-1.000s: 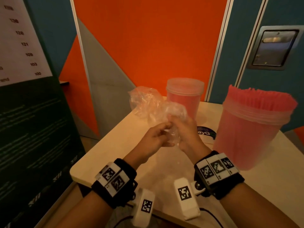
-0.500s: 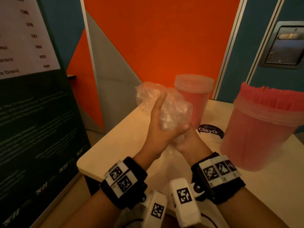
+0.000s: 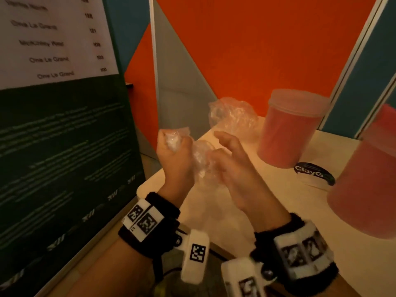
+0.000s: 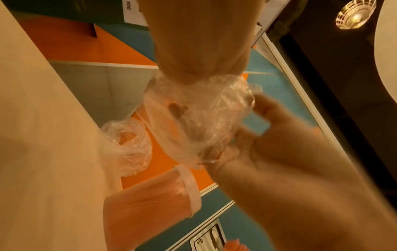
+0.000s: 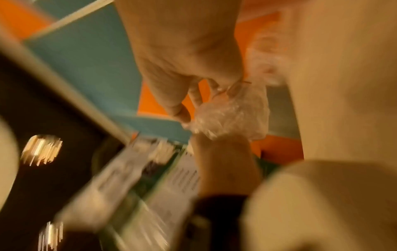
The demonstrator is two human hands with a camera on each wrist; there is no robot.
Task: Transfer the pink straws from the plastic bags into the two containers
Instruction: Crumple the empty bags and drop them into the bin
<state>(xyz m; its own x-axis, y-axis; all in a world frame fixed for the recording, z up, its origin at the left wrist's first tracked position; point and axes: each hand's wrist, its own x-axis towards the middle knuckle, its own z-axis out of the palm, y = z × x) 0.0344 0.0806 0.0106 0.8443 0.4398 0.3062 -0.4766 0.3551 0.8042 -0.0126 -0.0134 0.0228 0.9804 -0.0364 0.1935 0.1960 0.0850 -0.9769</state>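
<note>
Crumpling the emptied plastic bag (image 3: 201, 159) above the worktop (image 3: 214, 213).
My left hand (image 3: 173, 153) clenches it; right hand (image 3: 227, 159) fingers are relaxed. Pink straws (image 3: 285, 138) fill both containers; next, I judge, discard it.

Crumpled plastic bag (image 3: 200, 156) in hands: clear, whitish highlights. Second bag (image 3: 232, 118) on table: clear, same sheen. Lidded container (image 3: 287, 133): translucent, reads pink from straws; lid frosted pale pink. Near container (image 3: 368, 189): translucent pink, straw tops (image 3: 389, 116) deeper pink-red. Table (image 3: 278, 206): cream. Sticker (image 3: 314, 173): dark, white lettering. Wall: orange, grey and teal panels, white trim. Board (image 3: 62, 133): dark green, white sheet above with black text. Wristbands (image 3: 147, 219): black, with black-and-white square markers
</note>
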